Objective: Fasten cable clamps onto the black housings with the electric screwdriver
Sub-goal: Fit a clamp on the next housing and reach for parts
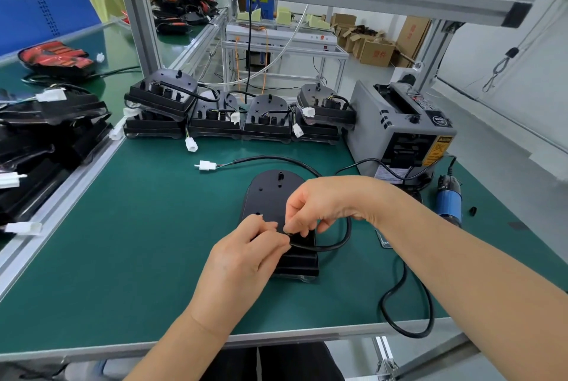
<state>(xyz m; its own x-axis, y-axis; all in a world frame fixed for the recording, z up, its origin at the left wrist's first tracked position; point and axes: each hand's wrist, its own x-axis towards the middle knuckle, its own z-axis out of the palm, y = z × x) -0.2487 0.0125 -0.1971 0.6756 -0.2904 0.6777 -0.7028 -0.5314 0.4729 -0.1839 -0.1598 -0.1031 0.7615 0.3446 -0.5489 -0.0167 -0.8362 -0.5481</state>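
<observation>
Over black housing [270, 196]: both hands' fingers [295, 223] pinching cable [335, 245].

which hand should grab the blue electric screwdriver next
Right, probably. The right hand and left hand both pinch the black cable on the black plastic housing, and the blue electric screwdriver lies on the green table mat out on the right side. The left would have to cross over the right.

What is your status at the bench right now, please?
Left hand and right hand pinch cable on black housing. Screwdriver lies unused, right. Nothing blocking.
</observation>
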